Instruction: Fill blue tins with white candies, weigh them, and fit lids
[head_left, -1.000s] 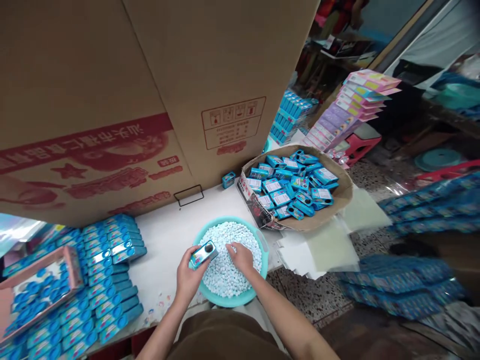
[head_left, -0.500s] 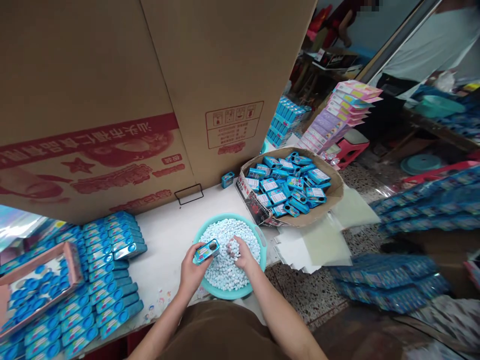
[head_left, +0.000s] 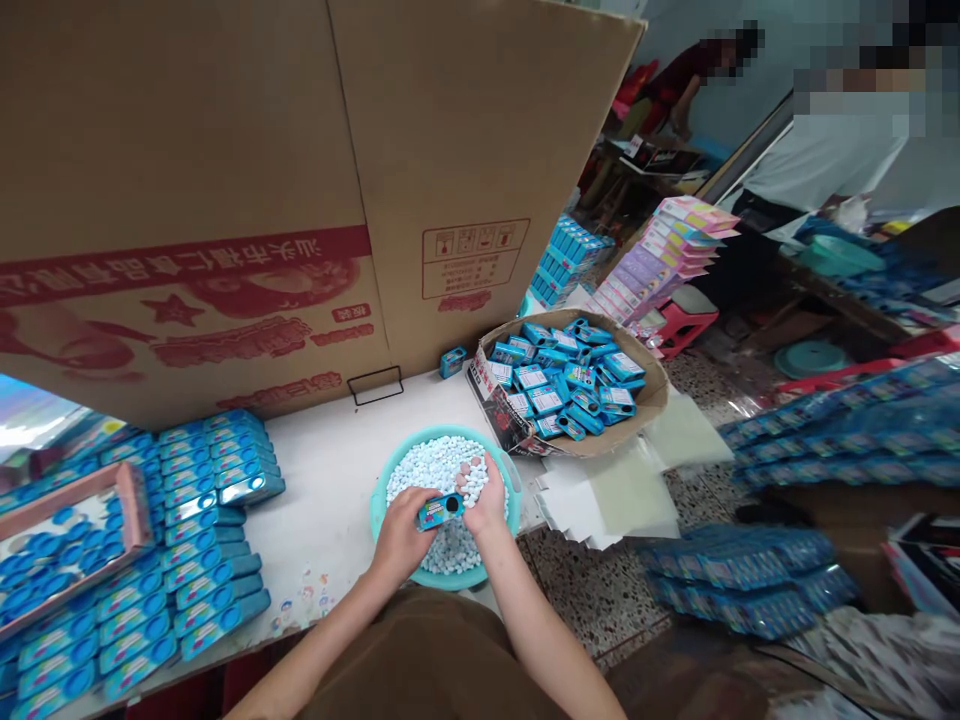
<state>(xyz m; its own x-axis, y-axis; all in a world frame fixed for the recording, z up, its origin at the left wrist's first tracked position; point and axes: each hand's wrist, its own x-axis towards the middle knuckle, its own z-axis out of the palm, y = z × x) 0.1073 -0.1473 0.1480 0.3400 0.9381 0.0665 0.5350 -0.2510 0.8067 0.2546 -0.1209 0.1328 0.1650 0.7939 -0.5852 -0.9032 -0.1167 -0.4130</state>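
Note:
My left hand [head_left: 405, 532] grips a small blue box [head_left: 436, 513] with a dark round opening at its right end. Cupped palm up beside that opening, my right hand [head_left: 491, 505] holds a heap of small white candies [head_left: 473, 480]. Both hands are over a round turquoise basin [head_left: 379, 505], which is filled with the same pale pellets [head_left: 420, 466]. The box's end is close to the right palm; whether they touch I cannot tell.
A cut-down carton [head_left: 651, 410] of similar blue boxes stands beyond the basin. Rows of blue boxes [head_left: 217, 560] and a pink tray [head_left: 135, 505] of blue caps lie at left. A large cardboard box [head_left: 262, 130] walls off the back; paper sheets [head_left: 630, 490] lie right.
My right hand has come up out of the pellets and turned palm up with a handful. My left hand has brought the box right, close to it. The view has shifted slightly.

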